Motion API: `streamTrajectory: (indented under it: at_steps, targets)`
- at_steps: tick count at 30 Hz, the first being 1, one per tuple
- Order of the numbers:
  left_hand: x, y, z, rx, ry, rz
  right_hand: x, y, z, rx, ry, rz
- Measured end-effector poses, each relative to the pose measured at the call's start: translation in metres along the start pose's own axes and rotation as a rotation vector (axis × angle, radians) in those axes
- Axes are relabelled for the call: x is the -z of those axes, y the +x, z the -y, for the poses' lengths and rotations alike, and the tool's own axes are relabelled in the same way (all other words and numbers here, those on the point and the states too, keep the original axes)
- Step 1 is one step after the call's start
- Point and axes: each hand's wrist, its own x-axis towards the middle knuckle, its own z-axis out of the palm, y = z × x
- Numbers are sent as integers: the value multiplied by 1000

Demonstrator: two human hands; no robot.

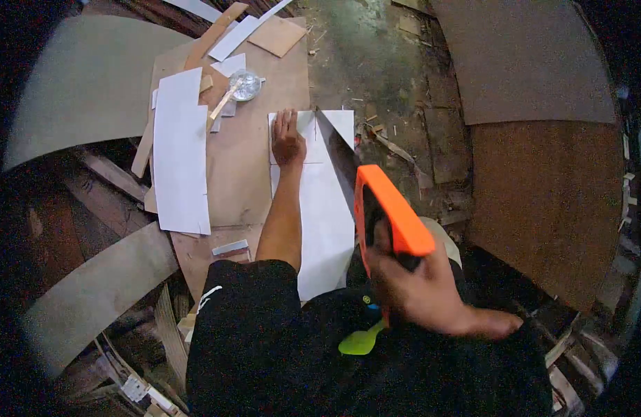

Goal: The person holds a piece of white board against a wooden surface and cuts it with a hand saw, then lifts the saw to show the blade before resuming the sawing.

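My right hand (421, 288) is wrapped round the orange and black handle of a handsaw (397, 208). Its blade points away from me and to the left, with the tip at the far edge of a white board (324, 208). Pencil lines cross near that board's far end, beside the blade. My left hand (289, 142) lies flat on the board's far left part, fingers stretched toward the edge. The board rests over the right side of a wooden worktop (244, 160) and reaches back to my lap.
Left on the worktop lies another white panel (181, 153). Beyond it are a clear round container (246, 85) with a wooden stick across it, and several offcuts (277, 36). Large brown sheets (543, 201) stand at the right. Scraps litter the floor (376, 76).
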Motion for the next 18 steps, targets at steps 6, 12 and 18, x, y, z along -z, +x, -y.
streamTrajectory:
  at_steps: [6, 12, 18]
  targets:
    - [5, 1, -4, 17, -2, 25, 10, -11, 20, -206, 63, -28]
    - [3, 6, -2, 13, 15, 16, -7, 18, -1, 3, -96, -56]
    - [2, 8, -3, 15, -14, 18, -26, 175, -102, 15, -105, -92]
